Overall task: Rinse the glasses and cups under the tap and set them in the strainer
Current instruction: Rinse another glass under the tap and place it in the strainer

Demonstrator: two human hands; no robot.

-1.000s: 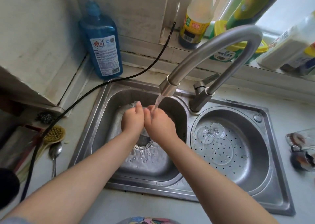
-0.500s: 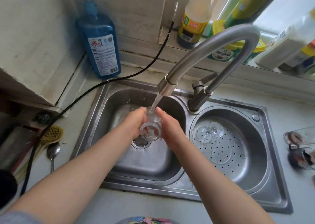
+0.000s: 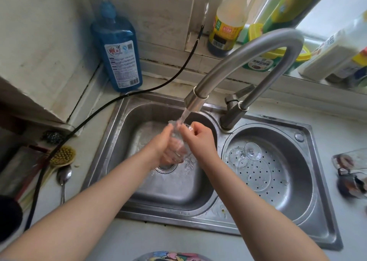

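Clear glass now upright under tap stream, mouth up; half second ago tilted, base toward camera. Left hand wraps its body, right hand pinches rim at 2 o'clock. Stemmed glass unmoved in strainer, 3 o'clock of hands

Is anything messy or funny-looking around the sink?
A few things. A black cable trails across the counter right past the sink's wet corner. A spoon and a brush lie loose on the counter. A stemmed glass lies tipped over in the strainer.
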